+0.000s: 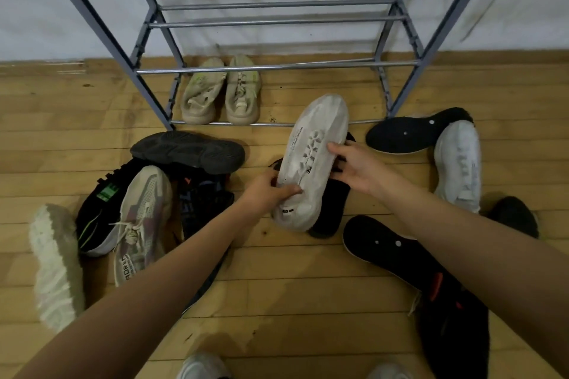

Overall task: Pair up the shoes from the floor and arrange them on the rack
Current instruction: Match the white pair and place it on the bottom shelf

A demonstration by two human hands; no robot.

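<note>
White shoe (311, 163) in left hand's (268, 191) curled fingers, right hand (357, 166) alongside.

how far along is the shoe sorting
Early. One beige pair stands together on the rack's bottom level. Both hands, left hand and right hand, hold a white shoe. A similar white shoe and many black and mixed shoes lie scattered on the floor; upper shelves are bare.

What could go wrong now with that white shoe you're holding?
The white shoe held by the left hand and right hand might get matched wrongly: several pale shoes lie around, like the white one at right. The rack's low front bar could also snag it going in beside the beige pair.
</note>
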